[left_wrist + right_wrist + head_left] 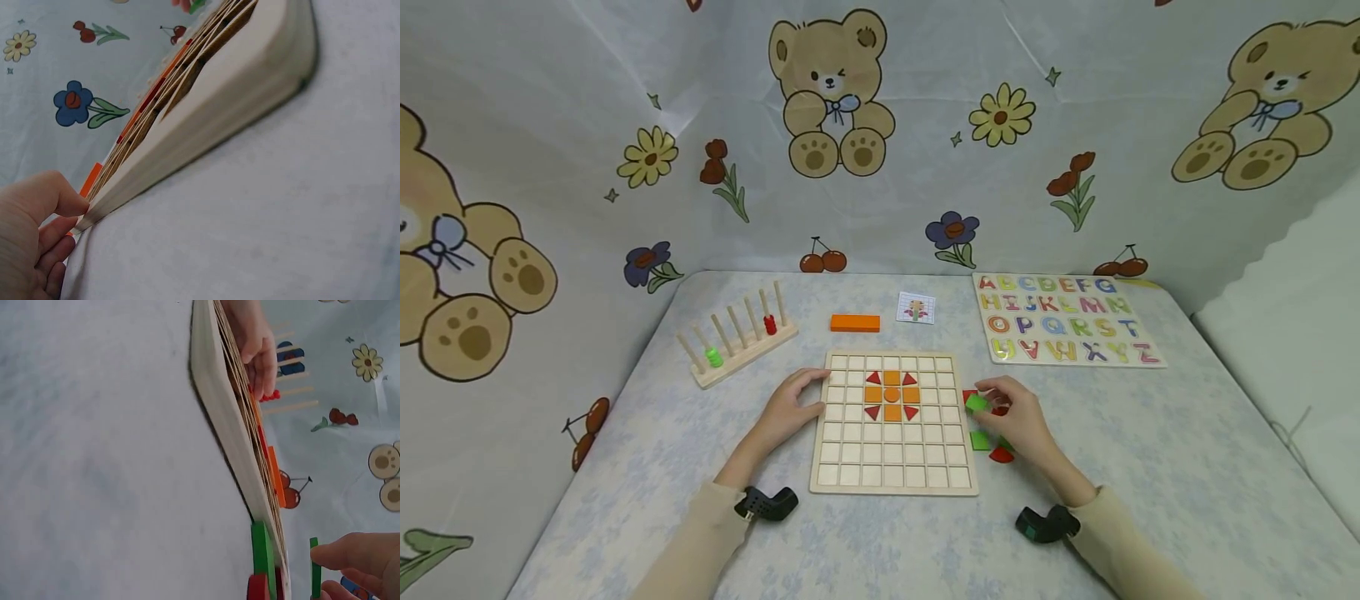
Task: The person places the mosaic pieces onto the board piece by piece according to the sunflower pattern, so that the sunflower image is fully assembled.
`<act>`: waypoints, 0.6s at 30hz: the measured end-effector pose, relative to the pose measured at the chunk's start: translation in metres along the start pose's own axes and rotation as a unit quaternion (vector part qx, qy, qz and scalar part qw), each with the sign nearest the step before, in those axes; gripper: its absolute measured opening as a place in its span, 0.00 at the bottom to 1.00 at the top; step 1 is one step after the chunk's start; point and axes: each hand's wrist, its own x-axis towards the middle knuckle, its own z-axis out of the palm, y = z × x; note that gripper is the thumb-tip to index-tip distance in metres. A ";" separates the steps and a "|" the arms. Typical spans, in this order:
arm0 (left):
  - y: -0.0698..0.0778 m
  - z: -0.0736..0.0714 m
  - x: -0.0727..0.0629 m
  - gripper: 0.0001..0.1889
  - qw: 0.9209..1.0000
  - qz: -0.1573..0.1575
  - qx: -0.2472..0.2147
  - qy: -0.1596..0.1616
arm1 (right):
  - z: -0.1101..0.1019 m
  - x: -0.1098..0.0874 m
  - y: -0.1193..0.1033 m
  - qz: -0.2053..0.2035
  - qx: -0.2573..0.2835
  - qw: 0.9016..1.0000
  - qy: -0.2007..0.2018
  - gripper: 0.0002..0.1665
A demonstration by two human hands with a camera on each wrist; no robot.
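While in head view the left hand (790, 408) touches the grid board (872, 451) at its left edge, fingers loosely bent, right hand (1018, 418) pinching a green tile (976, 402) at right, left wrist, fingers at board edge, right wrist, tile above the surface (125, 456)

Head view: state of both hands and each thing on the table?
Grid board, lying flat, partly filled.
Left hand, touching the board's left edge.
Right hand, pinching a green piece.
Loose pieces, lying right of the board.
Peg rack, standing, beads on two pegs.
Letter board, lying flat.
Orange block, lying flat.
Picture card, face up.
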 end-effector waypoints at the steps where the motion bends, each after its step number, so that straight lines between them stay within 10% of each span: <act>1: 0.000 -0.001 0.000 0.27 1.000 -0.001 -0.001 0.000 | 0.004 0.001 -0.005 -0.010 0.007 1.000 -0.003 0.23; 11: -0.002 -0.001 0.001 0.27 1.000 0.000 -0.006 0.000 | 0.056 0.003 -0.059 -0.096 0.073 0.982 -0.146 0.21; 18: 0.001 -0.001 -0.001 0.28 1.000 0.002 0.006 -0.002 | 0.073 0.004 -0.065 -0.126 0.058 0.979 -0.152 0.20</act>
